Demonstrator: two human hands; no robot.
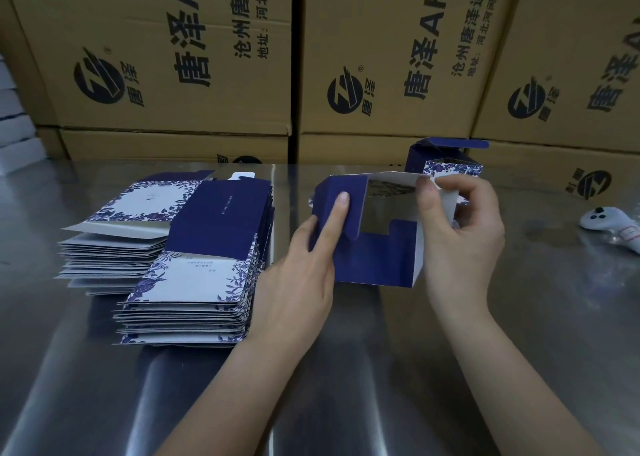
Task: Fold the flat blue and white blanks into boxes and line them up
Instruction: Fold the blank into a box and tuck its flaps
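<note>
Printed brown cartons (173, 57) stacked behind a shiny steel table (346, 369).

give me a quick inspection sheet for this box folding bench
surface: shiny metal table, reflective
job's things: flat blanks stacked at left; half-folded box held mid-table; one folded box with its lid open standing behind it
clutter: white controller at the right edge
grippers: left hand grips the half-folded box's left blue flap; right hand pinches its white upper flap
cables: nothing seen
surroundings: printed cardboard cartons stacked behind the table
</note>
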